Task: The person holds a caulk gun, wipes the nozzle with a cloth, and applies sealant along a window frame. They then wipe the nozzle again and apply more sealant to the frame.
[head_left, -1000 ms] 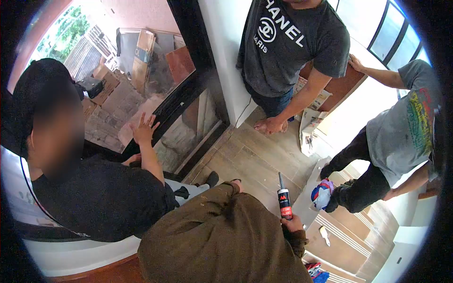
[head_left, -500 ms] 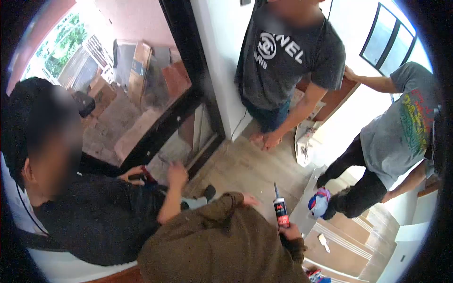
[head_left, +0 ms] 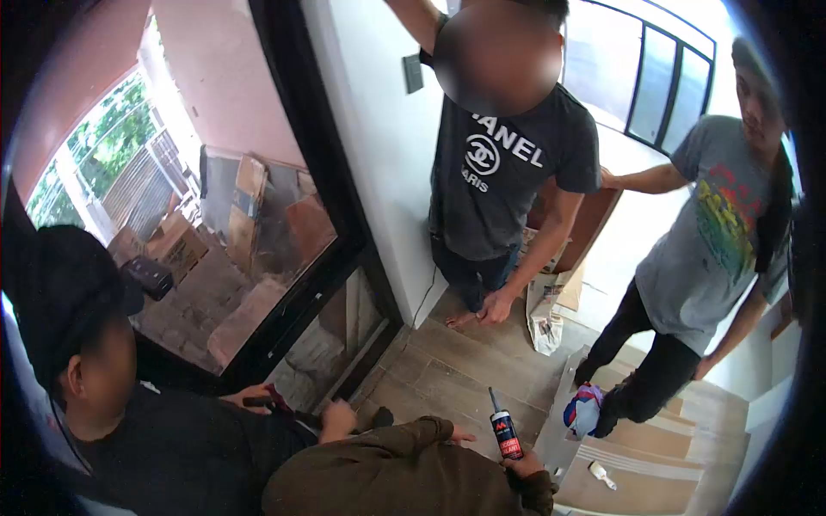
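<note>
My right hand [head_left: 525, 465] is closed around a sealant tube [head_left: 506, 435] with a black and red label, its long nozzle pointing up. My left hand [head_left: 462, 436] shows at the end of a brown sleeve [head_left: 391, 456], a little left of the tube, with fingers stretched out and nothing visible in them. The tube does not touch my left hand.
A co-worker in a black cap [head_left: 64, 284] sits close at left, holding a dark object. Two people stand ahead, in a dark shirt [head_left: 508, 172] and a grey shirt [head_left: 701, 249]. A black-framed door [head_left: 331, 172], brush [head_left: 602, 475] and colourful bundle [head_left: 583, 409] are around.
The view has tilted up, so hands and tube appear lower. The tube remains in my right hand. The person in the grey shirt has raised and turned their head.
</note>
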Demonstrator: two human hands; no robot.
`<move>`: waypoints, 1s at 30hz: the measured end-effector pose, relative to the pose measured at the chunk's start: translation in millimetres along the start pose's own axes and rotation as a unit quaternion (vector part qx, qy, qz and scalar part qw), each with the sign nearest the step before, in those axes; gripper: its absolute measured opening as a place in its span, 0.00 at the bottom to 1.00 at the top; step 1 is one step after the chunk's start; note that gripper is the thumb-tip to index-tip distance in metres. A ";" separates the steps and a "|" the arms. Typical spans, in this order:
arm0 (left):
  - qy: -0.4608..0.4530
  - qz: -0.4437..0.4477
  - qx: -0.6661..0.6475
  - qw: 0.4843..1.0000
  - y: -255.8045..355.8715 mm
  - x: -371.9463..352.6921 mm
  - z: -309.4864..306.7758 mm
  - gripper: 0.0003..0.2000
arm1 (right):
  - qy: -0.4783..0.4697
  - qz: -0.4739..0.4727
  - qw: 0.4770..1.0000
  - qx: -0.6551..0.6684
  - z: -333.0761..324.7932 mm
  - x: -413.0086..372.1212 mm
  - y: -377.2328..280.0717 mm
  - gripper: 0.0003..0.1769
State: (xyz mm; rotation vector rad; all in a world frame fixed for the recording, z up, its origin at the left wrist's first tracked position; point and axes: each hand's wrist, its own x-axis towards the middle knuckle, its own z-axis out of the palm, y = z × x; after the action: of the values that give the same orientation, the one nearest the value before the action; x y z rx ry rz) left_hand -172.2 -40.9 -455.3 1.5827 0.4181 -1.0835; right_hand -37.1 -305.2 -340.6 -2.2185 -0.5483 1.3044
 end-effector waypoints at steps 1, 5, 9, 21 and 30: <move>0.003 -0.001 0.001 1.000 -10.1 7.2 -0.9 0.44 | -0.002 0.007 1.000 0.017 8.1 4.7 14.6 0.30; -0.005 0.047 -0.014 0.999 -56.5 59.2 -7.7 0.43 | 0.044 -0.011 0.999 0.028 -4.4 -44.3 -24.0 0.29; 0.009 -0.037 -0.031 0.999 10.5 -29.5 -12.5 0.37 | 0.056 0.016 0.998 0.001 -5.6 -43.7 -19.0 0.29; 0.000 -0.046 -0.026 0.999 -8.3 1.1 -15.8 0.38 | 0.023 0.057 0.998 -0.004 6.4 -26.2 9.8 0.33; 0.057 -0.040 -0.064 0.996 -46.0 38.9 -12.6 0.40 | 0.040 0.021 0.998 0.045 7.9 -22.2 13.0 0.27</move>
State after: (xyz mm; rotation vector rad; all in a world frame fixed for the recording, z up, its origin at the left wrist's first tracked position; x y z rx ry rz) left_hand -181.3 -25.4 -514.2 1.5289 0.6207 -1.0090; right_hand -53.2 -326.5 -336.6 -2.2075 -0.4074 1.2291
